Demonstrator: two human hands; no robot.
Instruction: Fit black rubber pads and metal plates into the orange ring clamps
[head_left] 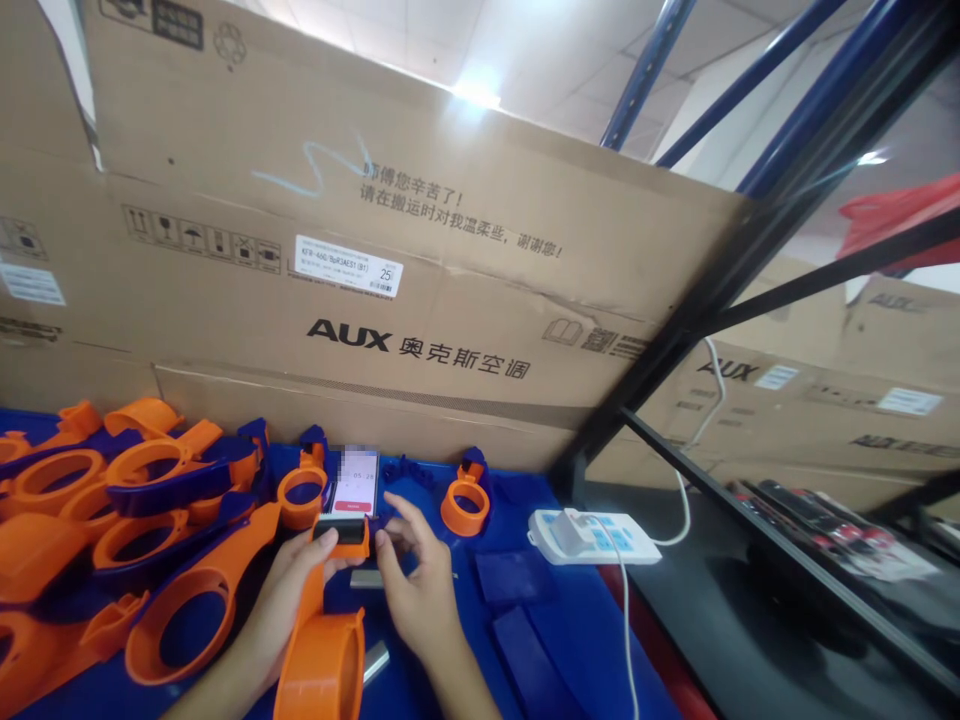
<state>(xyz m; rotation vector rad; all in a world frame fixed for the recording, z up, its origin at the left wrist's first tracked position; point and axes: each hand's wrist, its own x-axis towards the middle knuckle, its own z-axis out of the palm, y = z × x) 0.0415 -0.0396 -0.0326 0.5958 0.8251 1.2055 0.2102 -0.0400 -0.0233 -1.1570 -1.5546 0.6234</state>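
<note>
Hands on an orange tape dispenser at the blue worktop.
Left hand closes its grip round the orange dispenser, near centre; right hand rests half-curled, fingertips touching its black end, holding nothing.

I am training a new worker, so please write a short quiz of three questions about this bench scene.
1. True or false: the left hand holds an orange tape dispenser.
2. What stands behind the hands: A) phone B) kettle C) book?
3. Fill in: the white power strip lies to the ____ of the right hand.

Key: 1 true; 2 A; 3 right.
</note>
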